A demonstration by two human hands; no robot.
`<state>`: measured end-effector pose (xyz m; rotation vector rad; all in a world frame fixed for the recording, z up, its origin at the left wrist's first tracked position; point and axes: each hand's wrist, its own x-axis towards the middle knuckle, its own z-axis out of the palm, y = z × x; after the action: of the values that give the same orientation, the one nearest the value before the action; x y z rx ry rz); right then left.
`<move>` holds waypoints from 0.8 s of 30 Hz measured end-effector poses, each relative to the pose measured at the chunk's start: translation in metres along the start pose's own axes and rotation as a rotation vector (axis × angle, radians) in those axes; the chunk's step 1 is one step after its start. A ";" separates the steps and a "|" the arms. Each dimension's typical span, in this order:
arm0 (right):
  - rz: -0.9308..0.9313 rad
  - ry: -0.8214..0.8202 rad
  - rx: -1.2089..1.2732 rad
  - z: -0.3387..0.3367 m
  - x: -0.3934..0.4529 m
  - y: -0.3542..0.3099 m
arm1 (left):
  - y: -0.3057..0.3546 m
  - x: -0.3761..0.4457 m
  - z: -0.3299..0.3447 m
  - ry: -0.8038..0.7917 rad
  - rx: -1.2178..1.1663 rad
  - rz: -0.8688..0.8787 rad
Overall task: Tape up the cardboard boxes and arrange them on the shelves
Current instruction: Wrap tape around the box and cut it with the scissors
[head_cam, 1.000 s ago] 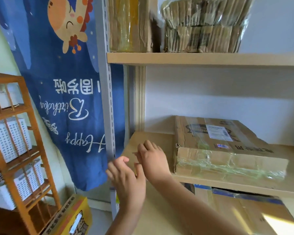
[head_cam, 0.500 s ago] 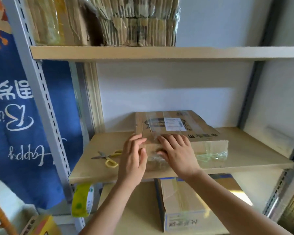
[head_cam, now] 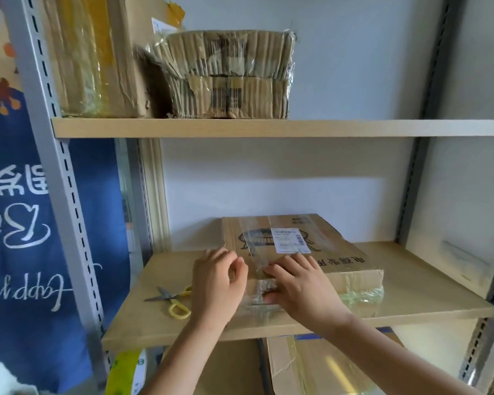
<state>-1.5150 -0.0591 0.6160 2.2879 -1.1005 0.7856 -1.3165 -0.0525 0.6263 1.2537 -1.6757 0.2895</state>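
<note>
The flat cardboard box (head_cam: pixel 303 258) is lying right under both hands on the shelf (head_cam: pixel 428 286), long side running away rightward, its near-left corner pressed by the right hand (head_cam: pixel 303 289) with fingers spread, loosely curled left hand (head_cam: pixel 217 283) alongside.

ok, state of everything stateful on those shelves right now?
cardboard box: closed, taped, flat on middle shelf
scissors: slightly open, lying beside the box
left hand: fingers curled at box corner
right hand: flat, pressing tape on front edge
tape roll: under the shelf
</note>
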 end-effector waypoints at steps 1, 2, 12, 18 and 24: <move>-0.002 -0.046 0.032 -0.005 0.005 0.004 | 0.002 0.013 0.000 -0.104 -0.016 0.007; -0.006 -0.094 0.059 -0.009 0.010 0.009 | 0.001 0.024 0.004 -0.241 -0.040 0.018; 0.009 -0.508 0.118 -0.015 0.026 0.032 | -0.010 0.104 0.051 -1.140 0.178 0.031; 0.011 -0.469 0.228 -0.024 0.028 0.044 | -0.033 0.123 0.091 -0.987 0.255 -0.020; 0.200 -0.443 0.526 -0.031 0.015 0.081 | -0.034 0.138 0.123 -0.931 0.156 -0.163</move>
<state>-1.5824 -0.0928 0.6622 2.9256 -1.4718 0.7244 -1.3548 -0.2327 0.6656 1.7847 -2.3193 -0.3322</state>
